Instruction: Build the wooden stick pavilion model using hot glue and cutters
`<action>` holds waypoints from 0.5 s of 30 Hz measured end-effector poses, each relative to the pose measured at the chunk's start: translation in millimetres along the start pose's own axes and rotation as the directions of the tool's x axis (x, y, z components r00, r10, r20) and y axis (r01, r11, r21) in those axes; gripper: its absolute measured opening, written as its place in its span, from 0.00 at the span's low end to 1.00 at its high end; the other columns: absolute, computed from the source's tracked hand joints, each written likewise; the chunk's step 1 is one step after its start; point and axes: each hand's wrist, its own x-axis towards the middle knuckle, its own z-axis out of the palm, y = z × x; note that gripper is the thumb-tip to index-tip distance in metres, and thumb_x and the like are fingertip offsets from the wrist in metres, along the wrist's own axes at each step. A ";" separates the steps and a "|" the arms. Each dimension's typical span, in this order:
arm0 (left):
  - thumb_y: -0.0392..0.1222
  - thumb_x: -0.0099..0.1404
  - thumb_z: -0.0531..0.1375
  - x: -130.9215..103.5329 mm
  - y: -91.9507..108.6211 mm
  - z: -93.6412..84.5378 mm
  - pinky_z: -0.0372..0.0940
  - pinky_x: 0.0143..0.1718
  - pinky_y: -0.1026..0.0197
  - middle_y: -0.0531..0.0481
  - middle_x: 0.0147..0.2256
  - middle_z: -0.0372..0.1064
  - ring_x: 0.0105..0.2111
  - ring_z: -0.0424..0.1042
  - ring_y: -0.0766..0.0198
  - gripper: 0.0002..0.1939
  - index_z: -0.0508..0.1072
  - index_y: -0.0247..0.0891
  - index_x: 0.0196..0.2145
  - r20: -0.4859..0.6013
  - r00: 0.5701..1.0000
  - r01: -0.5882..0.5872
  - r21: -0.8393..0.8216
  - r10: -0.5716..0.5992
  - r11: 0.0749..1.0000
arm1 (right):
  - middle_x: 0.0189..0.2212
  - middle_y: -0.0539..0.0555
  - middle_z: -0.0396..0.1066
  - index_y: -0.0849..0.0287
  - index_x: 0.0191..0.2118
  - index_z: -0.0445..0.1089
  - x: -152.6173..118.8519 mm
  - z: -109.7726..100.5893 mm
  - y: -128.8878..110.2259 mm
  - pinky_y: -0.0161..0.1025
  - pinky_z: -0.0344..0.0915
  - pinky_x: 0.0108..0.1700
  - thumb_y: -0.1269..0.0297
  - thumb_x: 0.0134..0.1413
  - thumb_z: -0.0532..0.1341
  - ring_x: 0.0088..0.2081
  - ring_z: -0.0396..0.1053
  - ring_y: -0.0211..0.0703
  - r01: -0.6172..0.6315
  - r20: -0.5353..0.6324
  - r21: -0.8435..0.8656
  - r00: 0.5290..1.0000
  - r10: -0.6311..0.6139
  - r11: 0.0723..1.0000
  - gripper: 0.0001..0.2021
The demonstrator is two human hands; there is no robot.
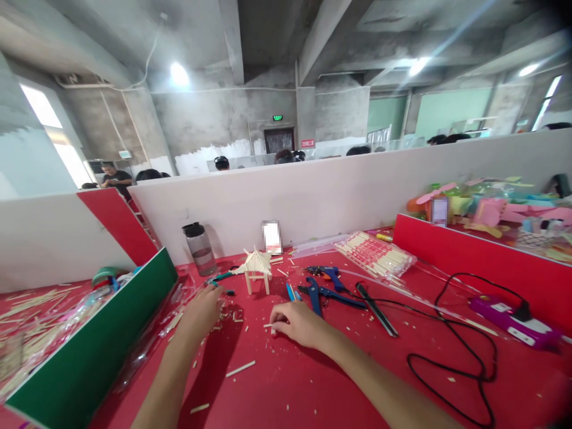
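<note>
A small pavilion of pale wooden sticks (257,269) stands upright on the red tabletop (250,399), with a pointed roof and thin legs. My right hand (297,323) is in front of it to the right, thumb and fingers pinched together at a short piece of stick (268,325). To the left, my left hand (206,307) reaches beside the teal-handled pliers (229,274); its fingertips are partly hidden, and what they hold, if anything, cannot be made out. Blue cutters (314,295) and a blue glue gun (329,275) lie beyond my right hand.
A water bottle (199,250) stands at the back left. Bundled sticks (375,255), a utility knife (376,310), a black cable (480,357) and a purple power strip (513,322) lie right. Green (98,339) and red dividers (473,256) flank the table; people are beyond the partition.
</note>
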 end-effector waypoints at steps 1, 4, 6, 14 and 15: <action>0.34 0.68 0.52 -0.5 6.7 -4.2 0.65 0.49 0.56 0.42 0.49 0.74 0.49 0.73 0.52 0.14 0.75 0.39 0.46 0.012 0.999 -0.033 -0.013 0.033 0.999 | 0.32 0.51 0.81 0.56 0.38 0.77 -0.3 -0.1 -0.9 0.31 0.63 0.38 0.68 0.60 0.61 0.35 0.77 0.40 0.004 0.001 0.015 1.000 -0.004 1.000 0.06; 0.40 0.70 0.50 -5.1 34.1 -13.6 0.66 0.42 0.60 0.46 0.40 0.77 0.40 0.75 0.56 0.13 0.75 0.41 0.39 0.096 0.969 -0.212 -0.152 0.228 0.965 | 0.33 0.52 0.81 0.56 0.37 0.77 -0.6 -4.0 -1.9 0.32 0.63 0.40 0.70 0.59 0.60 0.37 0.77 0.42 0.015 -0.044 -0.057 0.999 -0.018 0.998 0.08; 0.42 0.72 0.49 -10.7 55.9 -13.8 0.65 0.40 0.61 0.47 0.39 0.77 0.38 0.75 0.58 0.13 0.74 0.42 0.40 0.099 0.945 -0.284 -0.229 0.313 0.931 | 0.33 0.51 0.80 0.55 0.37 0.77 -0.2 -9.4 -0.4 0.33 0.62 0.41 0.71 0.59 0.58 0.37 0.76 0.43 -0.004 -0.089 -0.129 0.996 -0.007 0.992 0.09; 0.54 0.70 0.52 -31.4 106.4 13.0 0.64 0.45 0.54 0.40 0.47 0.71 0.45 0.72 0.50 0.18 0.68 0.38 0.47 0.147 0.933 -0.320 -0.085 0.330 0.943 | 0.40 0.54 0.78 0.56 0.41 0.76 3.6 -14.1 5.3 0.35 0.61 0.46 0.70 0.60 0.59 0.43 0.73 0.44 -0.006 -0.141 -0.243 0.990 -0.030 0.970 0.08; 0.55 0.70 0.53 -31.9 106.6 14.5 0.64 0.45 0.53 0.39 0.47 0.71 0.46 0.72 0.49 0.19 0.68 0.38 0.47 0.163 0.934 -0.310 -0.073 0.318 0.948 | 0.40 0.54 0.78 0.56 0.41 0.76 4.3 -11.0 5.0 0.35 0.61 0.46 0.69 0.61 0.60 0.43 0.73 0.44 -0.002 -0.126 -0.255 0.991 -0.031 0.967 0.07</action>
